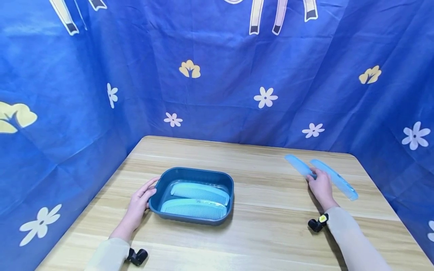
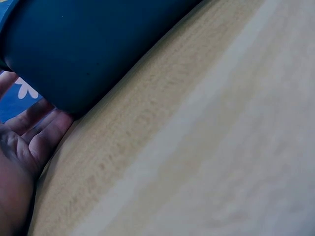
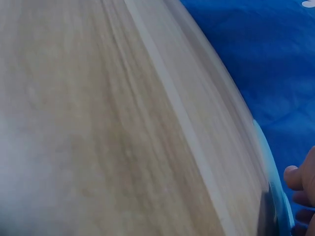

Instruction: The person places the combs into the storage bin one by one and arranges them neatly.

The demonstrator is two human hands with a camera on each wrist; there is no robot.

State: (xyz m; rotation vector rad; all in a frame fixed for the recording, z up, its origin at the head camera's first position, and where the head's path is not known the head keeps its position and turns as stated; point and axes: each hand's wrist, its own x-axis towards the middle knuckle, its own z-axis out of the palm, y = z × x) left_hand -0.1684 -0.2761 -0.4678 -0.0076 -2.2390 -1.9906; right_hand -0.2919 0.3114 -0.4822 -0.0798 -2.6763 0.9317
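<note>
A dark teal plastic basin [image 1: 191, 222] stands on the table, left of the middle. Inside lie two light blue combs, an upper comb [image 1: 200, 192] and a lower comb [image 1: 194, 209], roughly side by side. Against the basin's left wall rests my left hand [image 1: 137, 205], its extended fingers [image 2: 49, 130] touching the corner low down. Over on the right, my right hand [image 1: 321, 188] pinches a blue comb [image 1: 298, 165] with thumb and fingers; the palm hides its near part. Another blue comb [image 1: 335, 180] lies slanted just right of that hand.
The wood-grain table [image 1: 257, 226] has rounded far corners. Blue patterned cloth [image 1: 230, 94] hangs behind it and on both sides. Each wrist wears a small black camera, such as the right wrist's camera [image 1: 317, 224].
</note>
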